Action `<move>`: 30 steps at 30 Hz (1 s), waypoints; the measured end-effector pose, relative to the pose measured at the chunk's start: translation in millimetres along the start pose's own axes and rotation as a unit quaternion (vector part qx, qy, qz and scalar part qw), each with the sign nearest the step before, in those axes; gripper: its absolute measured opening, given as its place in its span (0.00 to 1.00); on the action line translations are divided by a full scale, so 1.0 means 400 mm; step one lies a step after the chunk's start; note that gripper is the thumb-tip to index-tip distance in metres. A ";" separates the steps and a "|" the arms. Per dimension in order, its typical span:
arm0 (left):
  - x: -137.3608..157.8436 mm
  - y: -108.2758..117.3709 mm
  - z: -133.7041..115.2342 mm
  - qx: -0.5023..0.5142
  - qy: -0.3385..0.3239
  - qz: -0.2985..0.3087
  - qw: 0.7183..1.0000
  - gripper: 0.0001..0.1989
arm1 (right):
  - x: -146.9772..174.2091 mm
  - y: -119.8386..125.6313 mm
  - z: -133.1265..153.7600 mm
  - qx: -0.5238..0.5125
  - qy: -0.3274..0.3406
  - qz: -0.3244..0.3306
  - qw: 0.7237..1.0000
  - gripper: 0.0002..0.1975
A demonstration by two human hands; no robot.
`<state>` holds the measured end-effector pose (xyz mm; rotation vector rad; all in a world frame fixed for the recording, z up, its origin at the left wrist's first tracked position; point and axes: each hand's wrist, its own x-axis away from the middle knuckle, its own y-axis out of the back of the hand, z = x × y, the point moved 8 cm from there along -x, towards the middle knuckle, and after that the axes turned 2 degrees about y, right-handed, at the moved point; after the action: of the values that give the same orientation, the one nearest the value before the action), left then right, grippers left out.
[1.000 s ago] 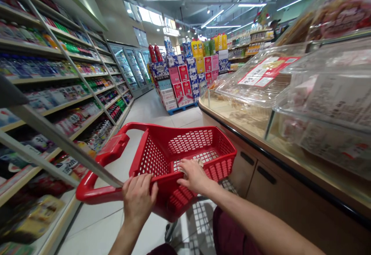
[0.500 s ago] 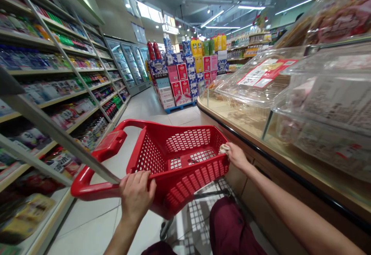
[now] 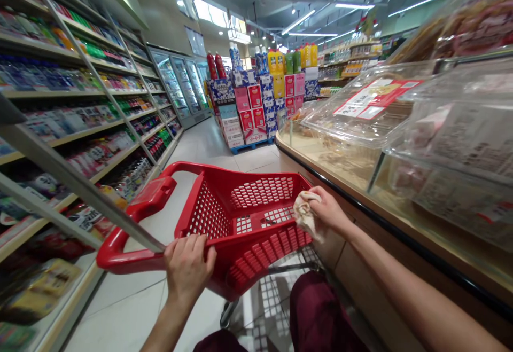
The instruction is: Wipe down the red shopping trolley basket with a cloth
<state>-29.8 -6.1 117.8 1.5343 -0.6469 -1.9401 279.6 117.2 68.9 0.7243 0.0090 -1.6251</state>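
Note:
A red plastic shopping cart (image 3: 262,253) with a perforated basket stands in front of me, turned sideways, its handle toward the left. My left hand (image 3: 189,264) grips the near rim of the basket where the handle frame joins it, fingers curled over the edge. In my right hand (image 3: 326,209) is a crumpled off-white cloth (image 3: 306,214), pinched at the cart's right end. The cloth hangs over the near right corner of the rim; whether it presses on the plastic I cannot tell. No goods show inside the basket.
Shelves of bottled drinks (image 3: 92,95) line the left side. On the right, a wooden display counter (image 3: 385,229) with a black edge bears clear plastic food boxes (image 3: 372,101). Ahead are stacked drink cartons (image 3: 254,111) on a blue pallet and glass-door coolers (image 3: 180,87).
My right hand has lifted slightly, and more of the cloth now shows, hanging down from the fingers. My left hand keeps its grip on the rim.

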 end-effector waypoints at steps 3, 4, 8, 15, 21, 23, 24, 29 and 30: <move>-0.005 -0.003 -0.008 0.007 -0.001 0.000 1.000 0.06 | -0.003 -0.012 -0.022 0.087 0.039 0.022 0.995 0.06; -0.007 -0.003 -0.011 0.010 -0.003 0.001 1.000 0.06 | 0.008 -0.029 -0.025 0.102 0.043 0.002 0.994 0.07; -0.012 -0.002 -0.011 0.021 -0.009 -0.001 1.000 0.08 | 0.078 -0.132 0.001 0.136 0.077 -0.046 0.987 0.14; -0.011 -0.007 0.006 0.024 -0.013 0.004 1.000 0.07 | 0.086 -0.105 -0.026 0.205 0.278 0.151 0.926 0.22; -0.015 -0.013 -0.007 -0.011 0.019 0.024 0.999 0.06 | 0.068 -0.015 -0.137 0.188 0.150 -0.008 0.970 0.24; -0.017 -0.012 -0.006 -0.015 0.021 0.020 0.999 0.06 | 0.104 -0.089 -0.082 0.172 0.153 -0.029 0.973 0.25; -0.017 -0.012 -0.005 -0.013 0.016 0.019 1.000 0.06 | 0.122 -0.138 -0.041 0.158 0.181 -0.010 0.971 0.24; -0.014 -0.010 -0.001 -0.007 -0.009 0.021 1.000 0.07 | 0.120 -0.161 0.001 0.193 0.217 0.025 0.957 0.24; -0.013 -0.011 -0.003 -0.006 -0.007 0.024 1.000 0.07 | 0.104 -0.120 -0.034 0.213 0.179 -0.001 0.960 0.24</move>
<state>-28.4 0.6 118.3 1.4863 -0.6696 -1.9177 242.5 95.5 20.1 1.3456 -0.0829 -1.4907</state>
